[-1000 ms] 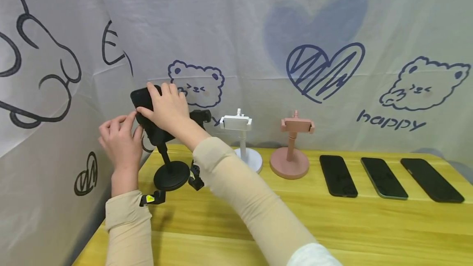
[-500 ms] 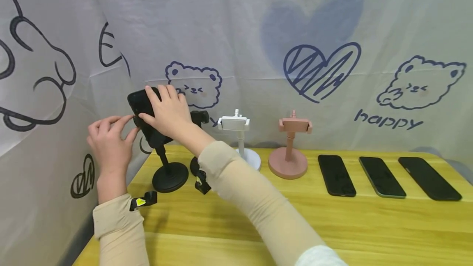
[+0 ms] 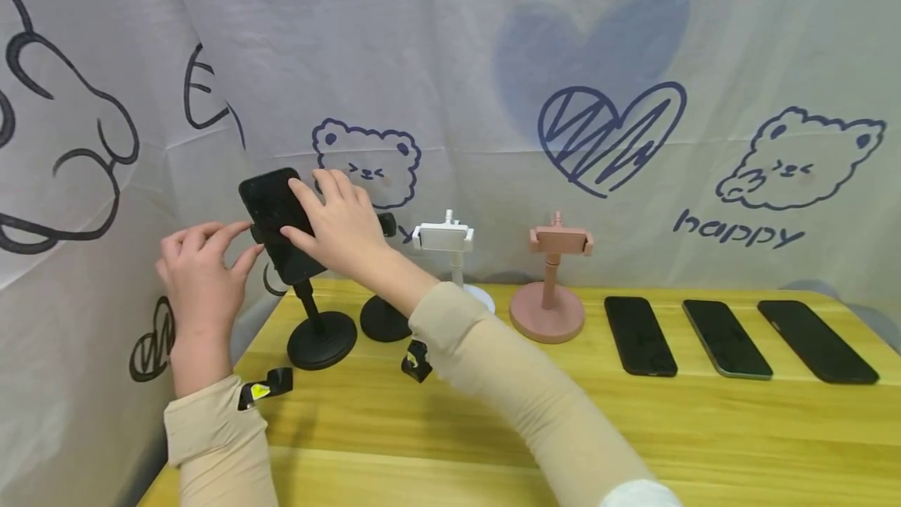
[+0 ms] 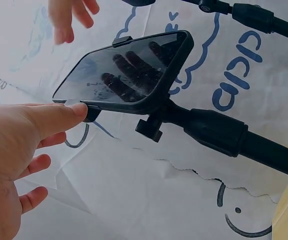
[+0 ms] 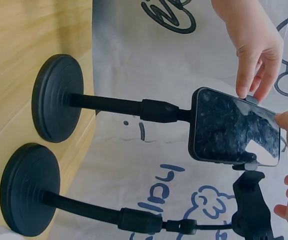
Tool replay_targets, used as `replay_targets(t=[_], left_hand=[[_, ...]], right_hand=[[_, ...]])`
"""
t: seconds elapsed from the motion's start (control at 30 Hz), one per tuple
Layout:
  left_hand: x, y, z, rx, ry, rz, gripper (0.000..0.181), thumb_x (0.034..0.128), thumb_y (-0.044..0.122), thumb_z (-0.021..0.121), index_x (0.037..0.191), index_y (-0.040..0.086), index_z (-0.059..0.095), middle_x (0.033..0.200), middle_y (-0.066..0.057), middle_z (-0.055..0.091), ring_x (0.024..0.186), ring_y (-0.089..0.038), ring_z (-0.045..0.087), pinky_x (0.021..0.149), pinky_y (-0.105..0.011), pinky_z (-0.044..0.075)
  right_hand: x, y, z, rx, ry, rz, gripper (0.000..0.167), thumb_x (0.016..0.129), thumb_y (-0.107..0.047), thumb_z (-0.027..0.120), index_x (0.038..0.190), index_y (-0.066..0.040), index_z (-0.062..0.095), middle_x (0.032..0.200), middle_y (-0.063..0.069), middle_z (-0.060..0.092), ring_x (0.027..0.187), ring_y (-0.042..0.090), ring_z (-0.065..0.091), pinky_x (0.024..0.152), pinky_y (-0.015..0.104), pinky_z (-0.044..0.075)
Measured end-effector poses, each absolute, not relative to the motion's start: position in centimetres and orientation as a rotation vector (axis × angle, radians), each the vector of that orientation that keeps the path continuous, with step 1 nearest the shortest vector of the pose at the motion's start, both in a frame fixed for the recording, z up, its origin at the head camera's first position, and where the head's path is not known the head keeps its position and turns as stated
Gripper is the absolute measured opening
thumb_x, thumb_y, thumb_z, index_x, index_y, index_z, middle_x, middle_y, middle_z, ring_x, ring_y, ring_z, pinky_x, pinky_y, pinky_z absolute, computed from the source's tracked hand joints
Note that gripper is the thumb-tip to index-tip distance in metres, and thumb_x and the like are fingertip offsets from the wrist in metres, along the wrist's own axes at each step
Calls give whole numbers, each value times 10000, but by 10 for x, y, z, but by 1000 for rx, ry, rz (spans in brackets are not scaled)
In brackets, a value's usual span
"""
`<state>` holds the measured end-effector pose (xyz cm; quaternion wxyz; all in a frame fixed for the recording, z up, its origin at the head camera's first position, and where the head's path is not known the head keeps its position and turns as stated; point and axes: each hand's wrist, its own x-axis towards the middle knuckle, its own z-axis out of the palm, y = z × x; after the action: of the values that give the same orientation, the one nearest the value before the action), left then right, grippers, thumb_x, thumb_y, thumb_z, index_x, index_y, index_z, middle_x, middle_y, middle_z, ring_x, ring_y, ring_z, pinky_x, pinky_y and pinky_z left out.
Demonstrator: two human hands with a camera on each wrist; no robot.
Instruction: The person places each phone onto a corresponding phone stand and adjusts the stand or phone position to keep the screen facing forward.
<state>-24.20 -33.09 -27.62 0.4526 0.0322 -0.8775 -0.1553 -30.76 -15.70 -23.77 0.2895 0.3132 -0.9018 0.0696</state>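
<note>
A black smartphone (image 3: 276, 213) sits tilted in the clamp of a black phone stand (image 3: 310, 303), gripped along its long edges. At the phone's left edge my left hand (image 3: 204, 280) pinches the clamp's side arm (image 5: 251, 99) between thumb and finger. My right hand (image 3: 341, 217) hovers in front of the phone with fingers spread and holds nothing. In the left wrist view its fingers (image 4: 76, 17) hang apart from the phone, and their reflection shows on the screen. A second black phone stand (image 5: 84, 207) stands just right of the first, partly hidden by my right hand and forearm in the head view.
A white phone stand (image 3: 445, 237) and a pink phone stand (image 3: 548, 311) stand along the back of the wooden table (image 3: 493, 429). Three dark phones (image 3: 640, 335) lie flat at the right. A patterned cloth (image 3: 450, 45) hangs behind and at the left.
My right hand has shifted right, off the phone, uncovering more of its screen. My left hand has moved slightly left and down. The phone stays in the stand.
</note>
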Motion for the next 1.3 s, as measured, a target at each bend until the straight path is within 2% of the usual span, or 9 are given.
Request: replay_targets(t=[0.3, 0.57, 1.3], left_hand=[[-239, -328, -272, 52, -2132, -406, 293, 868, 188, 736, 1128, 57, 700, 1173, -206, 618, 1167, -422, 427, 909, -600, 307], [-237, -320, -268, 4, -2094, -407, 250, 856, 190, 749, 1026, 11, 710, 1122, -210, 633, 1140, -423, 442, 915, -596, 315], [-233, -300, -260, -150, -2047, -394, 210, 839, 170, 764, 981, 23, 712, 1095, -187, 650, 1090, -416, 469, 880, -588, 325]], right_hand=[[-301, -137, -247, 861, -2332, 186, 655, 953, -585, 472, 1503, -248, 355, 1523, 56, 370, 1439, 227, 307, 1130, 392, 358], [-290, -118, -259, 936, -2149, 178, 616, 948, -555, 513, 1448, -201, 454, 1464, 81, 457, 1371, 240, 406, 1072, 404, 417], [-261, -72, -284, 996, -1976, 307, 590, 907, -488, 616, 1394, -170, 517, 1379, 116, 529, 1306, 289, 472, 1058, 427, 434]])
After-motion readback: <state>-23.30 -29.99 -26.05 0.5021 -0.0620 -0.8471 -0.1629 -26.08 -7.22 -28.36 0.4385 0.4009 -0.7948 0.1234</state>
